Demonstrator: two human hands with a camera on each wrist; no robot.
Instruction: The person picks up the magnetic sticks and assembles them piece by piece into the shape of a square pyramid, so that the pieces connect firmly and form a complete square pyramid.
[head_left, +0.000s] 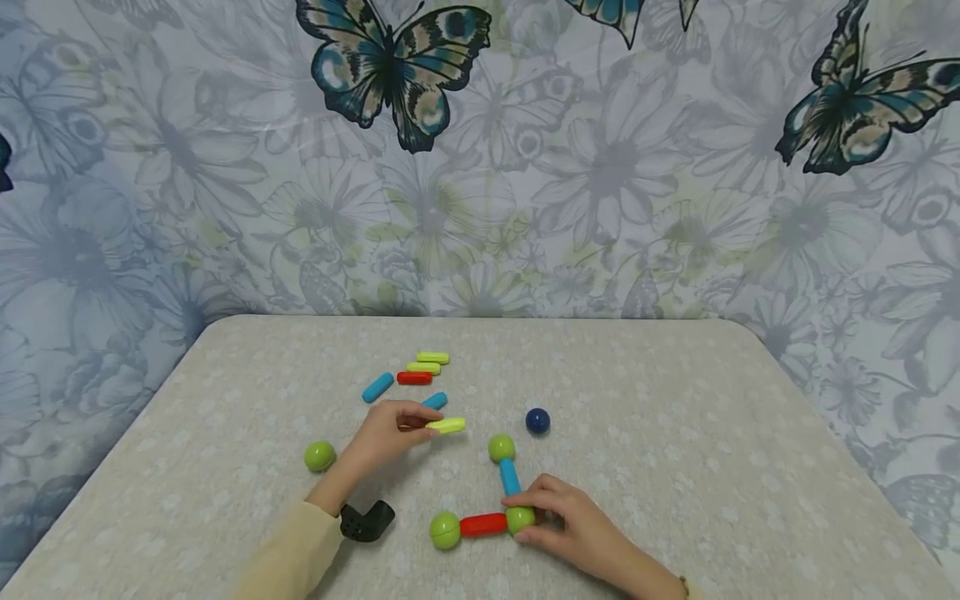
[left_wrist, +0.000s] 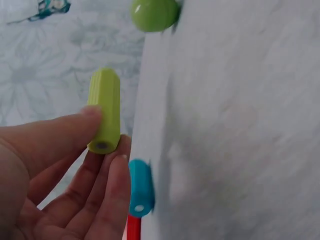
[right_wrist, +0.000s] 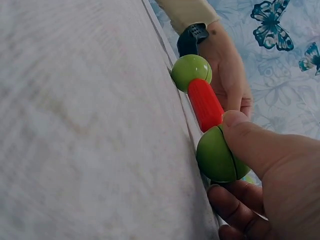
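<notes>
My left hand (head_left: 388, 437) pinches a yellow-green ribbed rod (head_left: 452, 425) between thumb and fingers, raised off the table in the left wrist view. My right hand (head_left: 577, 525) grips a green ball (head_left: 521, 520) at the corner of an L-shaped assembly. From that ball a red rod (head_left: 483, 525) runs left to another green ball (head_left: 445, 531). A light blue rod (head_left: 509, 477) leads away from it to a third green ball (head_left: 501, 447). Just beyond my left hand lies a loose blue rod (head_left: 435, 401), partly hidden by the fingers.
A dark blue ball (head_left: 537, 421) sits right of the assembly, and a loose green ball (head_left: 319, 456) is beside my left wrist. Farther back lie a blue rod (head_left: 378, 387), a red rod (head_left: 415, 378) and two yellow rods (head_left: 432, 358). A patterned cloth covers the table (head_left: 712, 450).
</notes>
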